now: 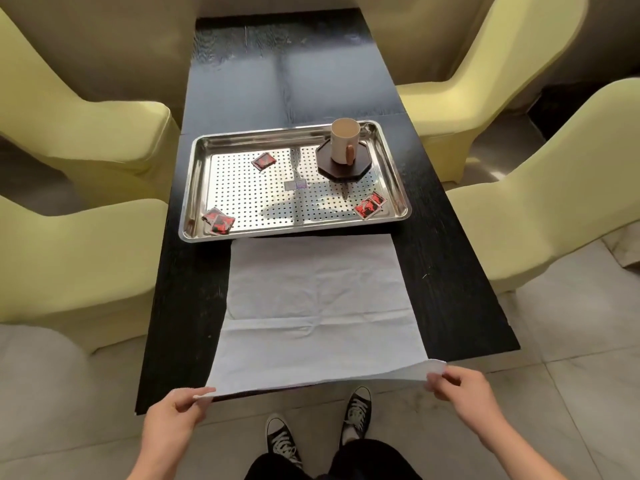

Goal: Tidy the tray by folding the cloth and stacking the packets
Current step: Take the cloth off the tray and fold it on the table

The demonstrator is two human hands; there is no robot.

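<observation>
A white cloth (317, 299) lies spread flat on the black table (450, 289), reaching from the tray to the near edge. My left hand (176, 414) pinches its near left corner and my right hand (464, 389) pinches its near right corner, lifted slightly off the table. Behind the cloth sits a perforated steel tray (398, 174). Red-and-black packets lie scattered in it: one at the back left (264, 161), a pair at the front left (218, 220), a pair at the front right (370, 205).
A cream mug (343, 142) with a brown handle stands on a dark octagonal coaster (325, 164) in the tray's back right corner. Yellow chairs (69, 258) flank both sides of the table. My shoes (356, 414) are on the tiled floor below.
</observation>
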